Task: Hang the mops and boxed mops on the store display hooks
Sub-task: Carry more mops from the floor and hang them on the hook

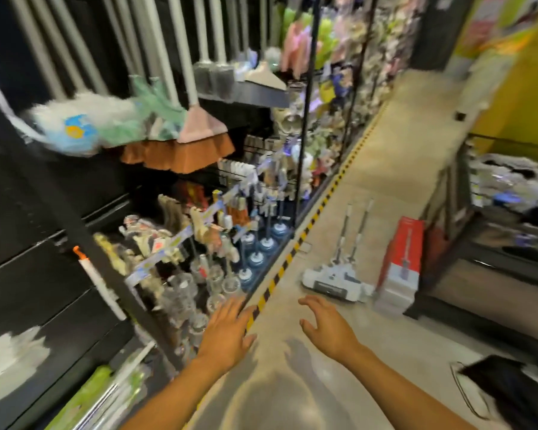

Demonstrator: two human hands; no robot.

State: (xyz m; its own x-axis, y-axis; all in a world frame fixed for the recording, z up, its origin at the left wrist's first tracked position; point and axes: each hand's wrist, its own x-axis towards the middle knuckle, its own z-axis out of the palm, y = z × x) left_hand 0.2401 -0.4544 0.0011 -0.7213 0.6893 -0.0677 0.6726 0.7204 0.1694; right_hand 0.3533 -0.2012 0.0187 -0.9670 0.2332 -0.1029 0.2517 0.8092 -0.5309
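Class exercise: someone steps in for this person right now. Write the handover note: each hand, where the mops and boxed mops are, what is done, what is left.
Left hand: open, empty, no grip on anything.
Right hand: open, empty, reaching forward.
Two loose mops lie on the aisle floor ahead, handles pointing away.
A red boxed mop lies just right of them, against a rack.
Done: brooms and mops already hang on the display at left.
Left: pick up and hang these floor items.
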